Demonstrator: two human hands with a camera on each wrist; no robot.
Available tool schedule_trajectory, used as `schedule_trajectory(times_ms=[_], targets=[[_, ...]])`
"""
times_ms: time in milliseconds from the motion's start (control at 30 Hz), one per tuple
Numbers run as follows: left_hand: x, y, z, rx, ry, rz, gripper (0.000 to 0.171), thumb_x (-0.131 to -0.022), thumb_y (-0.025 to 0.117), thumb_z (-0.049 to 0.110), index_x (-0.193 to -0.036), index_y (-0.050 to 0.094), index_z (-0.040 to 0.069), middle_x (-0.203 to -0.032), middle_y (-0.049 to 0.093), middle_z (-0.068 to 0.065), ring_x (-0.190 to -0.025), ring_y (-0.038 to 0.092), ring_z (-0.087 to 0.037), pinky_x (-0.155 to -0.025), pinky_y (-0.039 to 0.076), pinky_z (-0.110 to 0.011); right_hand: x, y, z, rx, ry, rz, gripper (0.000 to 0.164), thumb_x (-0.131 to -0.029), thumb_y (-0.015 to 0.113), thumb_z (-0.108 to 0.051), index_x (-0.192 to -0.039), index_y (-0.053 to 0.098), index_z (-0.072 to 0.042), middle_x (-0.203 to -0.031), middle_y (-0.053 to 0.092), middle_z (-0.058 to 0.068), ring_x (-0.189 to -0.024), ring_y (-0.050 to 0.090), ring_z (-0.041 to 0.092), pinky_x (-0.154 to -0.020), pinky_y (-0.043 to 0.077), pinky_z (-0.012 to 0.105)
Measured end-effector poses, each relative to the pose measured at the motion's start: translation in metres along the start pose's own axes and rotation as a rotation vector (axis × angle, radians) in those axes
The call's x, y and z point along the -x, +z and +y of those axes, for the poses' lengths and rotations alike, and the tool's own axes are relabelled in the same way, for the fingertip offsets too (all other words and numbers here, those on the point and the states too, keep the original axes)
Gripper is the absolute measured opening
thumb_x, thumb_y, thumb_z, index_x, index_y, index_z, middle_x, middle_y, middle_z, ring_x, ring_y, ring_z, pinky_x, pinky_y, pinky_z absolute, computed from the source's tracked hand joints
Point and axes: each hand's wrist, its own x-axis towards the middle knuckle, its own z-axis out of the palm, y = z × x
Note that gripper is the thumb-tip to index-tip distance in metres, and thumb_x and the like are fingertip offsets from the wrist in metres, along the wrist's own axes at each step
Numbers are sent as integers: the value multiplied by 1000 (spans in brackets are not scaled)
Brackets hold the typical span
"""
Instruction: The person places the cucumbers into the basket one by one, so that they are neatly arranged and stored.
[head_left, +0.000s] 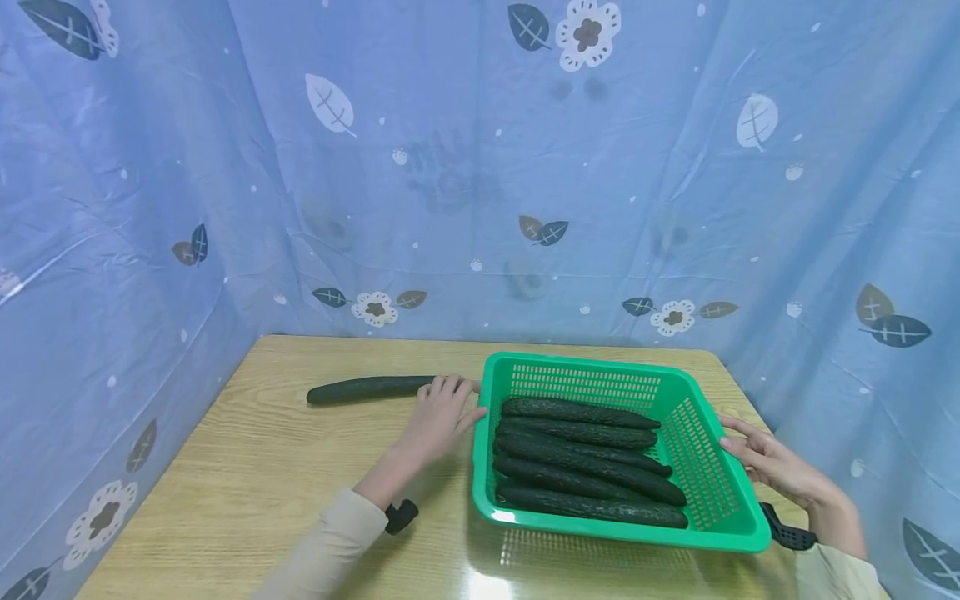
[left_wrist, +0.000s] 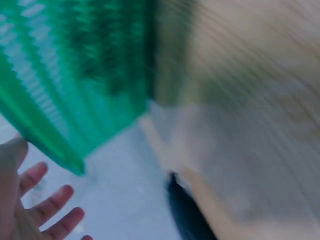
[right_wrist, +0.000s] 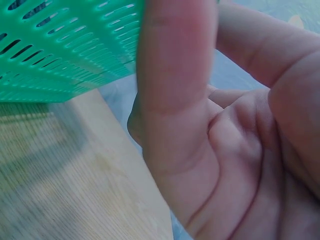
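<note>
A green plastic basket (head_left: 600, 537), with slotted walls, is held at both sides over the table. Several dark green cucumbers (head_left: 592, 458) lie side by side in it. My left hand (head_left: 442, 417) is at the basket's left rim, thumb against the edge; the left wrist view is blurred and shows the other fingers spread below the rim. On the opposite side my right hand (head_left: 780, 467) pinches the right rim between thumb and fingers. In the right wrist view the basket's underside (right_wrist: 75, 55) shows above the wooden surface. Another cucumber (head_left: 367, 389) lies behind the left hand, its right end hidden.
The wooden table (head_left: 247, 467) has its back edge close to a blue curtain (head_left: 450, 183) printed with leaves and flowers. The curtain also hangs along both sides. A black strap (head_left: 787, 529) sits on the right wrist, and a black piece (head_left: 401, 517) at the left.
</note>
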Motion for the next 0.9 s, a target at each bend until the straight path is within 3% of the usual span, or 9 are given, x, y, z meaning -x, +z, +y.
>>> schedule_trajectory(times_ms=[133, 267, 467, 700, 900], targets=[[0, 7, -24, 15, -51, 23, 35, -96, 48, 37, -123, 50, 16, -121, 48, -8, -112, 43, -28, -92, 37, -49, 0, 0, 0, -28, -22, -12, 51, -103, 23, -11, -146, -1, -24, -118, 61, -7, -100, 64, 20, -79, 52, 41], [0, 10, -46, -34, -106, 3, 41, -96, 47, 40, -128, 47, 15, -124, 45, -11, -116, 41, -32, -95, 35, -53, 0, 0, 1, -40, -27, -12, 48, -103, 23, -11, -144, 6, -29, -118, 62, -7, -100, 64, 20, -79, 52, 42], [4, 17, -83, -85, -222, -65, 50, -92, 53, 45, -133, 43, 19, -130, 38, -18, -122, 33, -43, -98, 24, -65, 1, 2, 0, -18, 3, 3, 49, -104, 23, -13, -146, 0, -24, -118, 61, -11, -101, 63, 16, -81, 52, 40], [4, 15, -121, -113, -310, -47, 57, -89, 54, 51, -134, 44, 16, -133, 37, -23, -124, 29, -48, -98, 16, -71, 2, 3, -1, -2, 24, 5, 52, -104, 23, -15, -147, -6, -16, -119, 59, -15, -102, 62, 13, -81, 52, 37], [1, 8, -144, -138, -385, -117, 59, -90, 48, 55, -134, 43, 15, -134, 36, -26, -125, 25, -52, -98, 7, -72, -1, 1, -2, -35, -30, -16, 45, -103, 23, -11, -139, 13, -36, -110, 65, -2, -91, 65, 17, -75, 53, 41]])
